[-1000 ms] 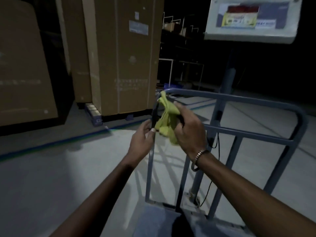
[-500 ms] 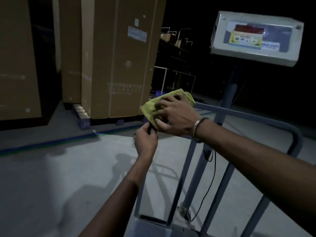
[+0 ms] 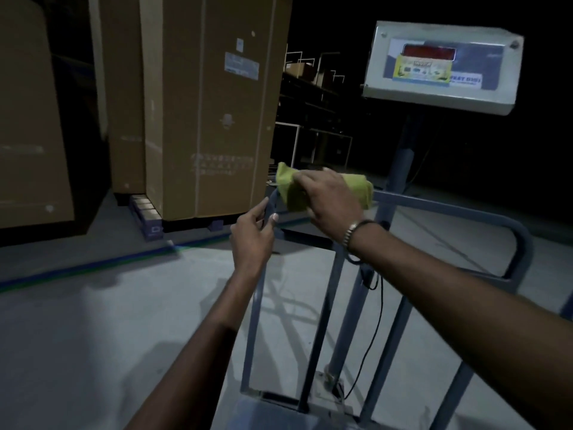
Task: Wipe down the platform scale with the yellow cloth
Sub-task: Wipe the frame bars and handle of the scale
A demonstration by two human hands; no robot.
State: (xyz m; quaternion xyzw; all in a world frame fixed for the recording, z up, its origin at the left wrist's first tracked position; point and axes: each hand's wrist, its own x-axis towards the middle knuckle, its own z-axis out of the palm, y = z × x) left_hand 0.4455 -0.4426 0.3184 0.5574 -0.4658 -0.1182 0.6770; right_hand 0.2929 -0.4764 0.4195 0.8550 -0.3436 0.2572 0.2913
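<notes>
While right hand (image 3: 331, 197) partly covers yellow cloth (image 3: 291, 190), scale platform (image 3: 279, 414) sits cropped.

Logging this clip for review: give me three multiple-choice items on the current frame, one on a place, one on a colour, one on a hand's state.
1. Where is the yellow cloth?
A. on the floor
B. on the guard rail's top left corner
C. over the display head

2. What colour is the display window?
A. red
B. green
C. white

3. What is the left hand doing?
A. hanging idle
B. gripping the rail's upright
C. holding the cloth

Answers: 1 B, the right hand presses it there; 2 A, dark red panel; 3 B, fingers curl round the bar.
</notes>
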